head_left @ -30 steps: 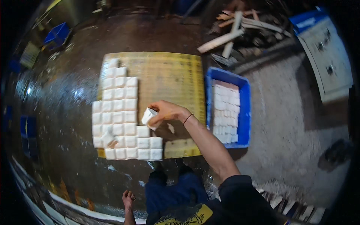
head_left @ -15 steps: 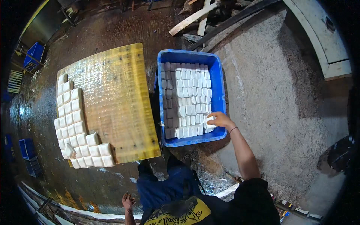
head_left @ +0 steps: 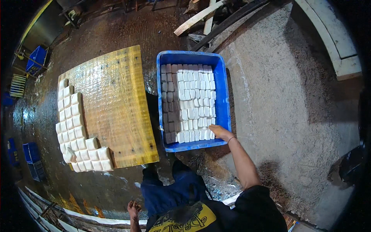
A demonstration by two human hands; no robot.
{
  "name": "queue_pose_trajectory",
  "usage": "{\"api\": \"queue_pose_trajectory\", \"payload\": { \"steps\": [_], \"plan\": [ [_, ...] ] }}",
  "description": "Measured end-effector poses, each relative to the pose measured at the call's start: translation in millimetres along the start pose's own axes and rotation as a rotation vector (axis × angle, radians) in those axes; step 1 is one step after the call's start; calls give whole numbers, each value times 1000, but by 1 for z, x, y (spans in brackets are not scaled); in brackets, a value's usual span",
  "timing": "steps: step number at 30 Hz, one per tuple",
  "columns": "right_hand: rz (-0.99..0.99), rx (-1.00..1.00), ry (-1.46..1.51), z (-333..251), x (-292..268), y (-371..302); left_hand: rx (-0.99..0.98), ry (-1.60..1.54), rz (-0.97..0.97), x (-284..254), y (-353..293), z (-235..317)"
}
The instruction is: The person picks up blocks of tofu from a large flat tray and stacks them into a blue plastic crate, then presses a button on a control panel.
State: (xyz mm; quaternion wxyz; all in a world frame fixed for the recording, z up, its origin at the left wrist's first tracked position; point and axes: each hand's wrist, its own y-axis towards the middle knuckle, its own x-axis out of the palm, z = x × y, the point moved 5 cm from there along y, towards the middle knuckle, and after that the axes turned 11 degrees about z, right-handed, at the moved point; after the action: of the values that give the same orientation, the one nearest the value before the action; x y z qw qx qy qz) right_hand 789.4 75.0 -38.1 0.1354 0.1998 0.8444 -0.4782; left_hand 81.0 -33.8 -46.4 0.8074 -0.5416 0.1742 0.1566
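At the near right corner of the blue crate (head_left: 222,89), the right hand (head_left: 218,131) reaches a little deeper than half a second ago, fingers flat and close together on the white blocks (head_left: 193,104); whether it grips one I cannot tell. To the crate's left, the yellow board (head_left: 119,100) carries rows of white blocks (head_left: 71,123) along its left edge and near left corner, unchanged. The left hand (head_left: 133,208) hangs low beside the person's knee, fingers loosely curled, holding nothing.
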Motion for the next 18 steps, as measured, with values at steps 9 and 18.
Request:
{"api": "queue_pose_trajectory", "payload": {
  "steps": [9,18],
  "plan": [
    [272,-658,-168,-244,82,-134,91,-236,39,-40,45,35],
    [108,-1146,-415,-300,345,-214,19,-756,-464,70,-58,262]
  ]
}}
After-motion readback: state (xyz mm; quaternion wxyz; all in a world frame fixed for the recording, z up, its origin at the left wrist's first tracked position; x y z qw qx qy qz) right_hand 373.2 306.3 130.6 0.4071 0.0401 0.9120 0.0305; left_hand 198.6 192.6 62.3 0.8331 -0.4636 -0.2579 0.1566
